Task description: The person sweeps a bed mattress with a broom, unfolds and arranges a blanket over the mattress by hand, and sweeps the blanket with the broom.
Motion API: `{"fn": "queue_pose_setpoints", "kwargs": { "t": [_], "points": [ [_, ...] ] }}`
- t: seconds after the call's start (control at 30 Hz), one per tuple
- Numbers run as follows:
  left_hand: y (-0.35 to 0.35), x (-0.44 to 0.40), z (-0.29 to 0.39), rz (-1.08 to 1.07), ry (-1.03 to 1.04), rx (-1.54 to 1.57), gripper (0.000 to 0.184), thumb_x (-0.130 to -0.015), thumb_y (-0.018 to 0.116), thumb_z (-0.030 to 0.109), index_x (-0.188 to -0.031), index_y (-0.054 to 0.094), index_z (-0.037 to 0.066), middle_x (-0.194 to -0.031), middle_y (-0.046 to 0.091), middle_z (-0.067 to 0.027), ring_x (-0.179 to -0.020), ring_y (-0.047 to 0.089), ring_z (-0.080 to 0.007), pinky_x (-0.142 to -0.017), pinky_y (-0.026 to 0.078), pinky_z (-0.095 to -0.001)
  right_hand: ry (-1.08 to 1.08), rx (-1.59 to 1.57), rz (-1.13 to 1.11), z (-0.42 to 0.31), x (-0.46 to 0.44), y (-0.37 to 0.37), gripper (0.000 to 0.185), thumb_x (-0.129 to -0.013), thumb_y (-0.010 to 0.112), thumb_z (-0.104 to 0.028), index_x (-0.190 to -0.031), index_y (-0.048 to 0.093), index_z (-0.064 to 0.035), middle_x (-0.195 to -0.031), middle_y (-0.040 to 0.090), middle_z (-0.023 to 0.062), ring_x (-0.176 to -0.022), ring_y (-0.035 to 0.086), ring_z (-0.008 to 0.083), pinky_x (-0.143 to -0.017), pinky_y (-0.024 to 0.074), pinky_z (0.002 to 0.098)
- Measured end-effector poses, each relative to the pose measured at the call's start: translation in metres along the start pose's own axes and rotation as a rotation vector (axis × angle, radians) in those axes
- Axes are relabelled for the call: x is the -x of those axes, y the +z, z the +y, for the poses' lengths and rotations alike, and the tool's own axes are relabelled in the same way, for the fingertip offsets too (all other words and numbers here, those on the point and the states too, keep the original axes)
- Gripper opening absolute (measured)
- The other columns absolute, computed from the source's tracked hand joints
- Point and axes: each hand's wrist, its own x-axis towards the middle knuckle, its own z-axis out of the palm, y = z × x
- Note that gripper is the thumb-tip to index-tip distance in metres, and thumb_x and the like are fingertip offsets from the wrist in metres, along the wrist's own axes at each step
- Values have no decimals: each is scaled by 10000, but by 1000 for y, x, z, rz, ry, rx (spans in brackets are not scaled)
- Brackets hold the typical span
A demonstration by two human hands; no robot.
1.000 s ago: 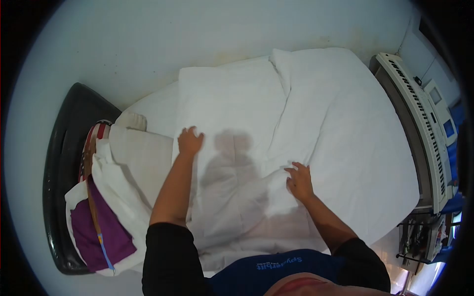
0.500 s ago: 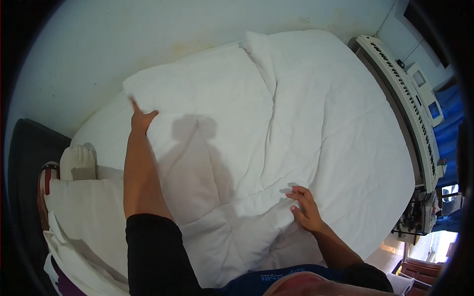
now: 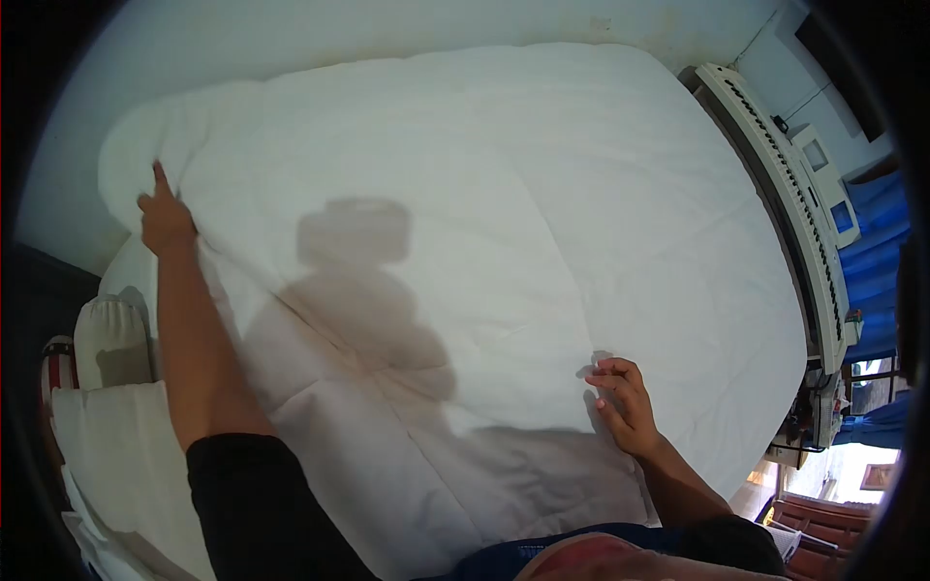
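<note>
We see a pillow (image 3: 126, 455) partly hidden by our left arm (image 3: 213, 349); whether our left hand (image 3: 168, 218) grips the white quilt (image 3: 494, 184) spread across the middle, we cannot tell. Our right hand (image 3: 625, 407), loosely open, is over it. Clutter (image 3: 809, 421) below the keyboard (image 3: 790, 198) looks indistinct.

matt cloth quilt (image 3: 484, 155), smooth plastic keyboard (image 3: 792, 203)

My plain white quilt (image 3: 504, 242) lies spread out in front of me, its far edge along the pale wall (image 3: 339, 27). The right side is nearly flat, marked by faint lines; the far-left corner is rounded and puckered, and from there creases slant towards me into rumpled, shaded folds.
</note>
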Motion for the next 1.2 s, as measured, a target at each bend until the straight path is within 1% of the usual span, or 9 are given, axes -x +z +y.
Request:
{"fn": "queue_pose_setpoints", "kwargs": {
  "t": [0.17,0.33,0.57,0.63,0.7,0.83,0.93,1.07,1.2],
  "points": [
    [114,30,-39,-512,45,246,654,-812,412,370,-1301,-11,271,-1244,259,-248,-1038,413,-379,-864,331,-419,59,275,-124,17,-8,16,395,-700,560,-116,-1085,480,-85,-1146,351,135,-1035,373,275,-887,299,365],
    [73,25,-60,-841,-65,761,843,-739,515,428,-1298,-78,212,-1301,146,-249,-1161,247,-400,-928,255,-446,106,576,-59,8,-13,36,536,-672,586,-162,-1169,399,-99,-1150,322,131,-1078,312,281,-935,210,408],
    [62,37,-128,-922,-486,506,1219,-518,755,340,-1266,-183,126,-1233,320,-216,-1170,265,-291,-952,241,-378,206,409,124,17,-23,41,493,-656,597,-158,-1120,446,-89,-1000,469,103,-974,392,271,-860,254,382],
    [31,58,-107,-1042,-150,545,1137,-565,727,259,-1280,-153,174,-1245,315,-207,-1164,294,-294,-934,273,-359,188,433,115,24,-31,44,405,-659,593,-146,-1045,480,-99,-980,483,85,-967,394,255,-851,240,375],
    [13,61,-74,-742,242,520,964,-633,651,134,-1300,-32,268,-1212,351,-221,-1089,385,-340,-892,327,-376,164,514,66,28,-40,43,232,-666,586,-122,-894,547,-121,-942,511,48,-952,397,222,-832,212,360],
    [-62,38,-17,5,304,292,665,-748,464,46,-1246,201,399,-1065,444,-217,-880,503,-347,-752,420,-398,-195,291,516,17,-61,43,75,-671,546,-53,-719,528,-107,-978,507,47,-989,400,216,-835,207,370],
    [-56,26,-49,104,317,25,565,-788,435,123,-1231,233,411,-1085,436,-187,-873,516,-325,-726,436,-393,-208,308,496,11,-75,55,123,-674,519,-39,-775,503,-107,-1076,474,43,-1093,353,208,-887,179,421],
    [34,69,-83,-370,38,-252,484,-816,377,252,-1245,211,399,-1091,422,-162,-902,514,-277,-735,422,-440,-50,593,259,22,-82,88,160,-702,481,-72,-857,475,-108,-1162,421,44,-1171,285,221,-941,108,480],
    [67,97,-65,-445,-55,-276,479,-819,374,287,-1261,203,351,-1065,433,-153,-892,517,-282,-742,422,-416,-4,578,191,23,-82,91,198,-742,439,-133,-938,433,-108,-1212,370,71,-1189,251,246,-956,47,502]
  ]
}}
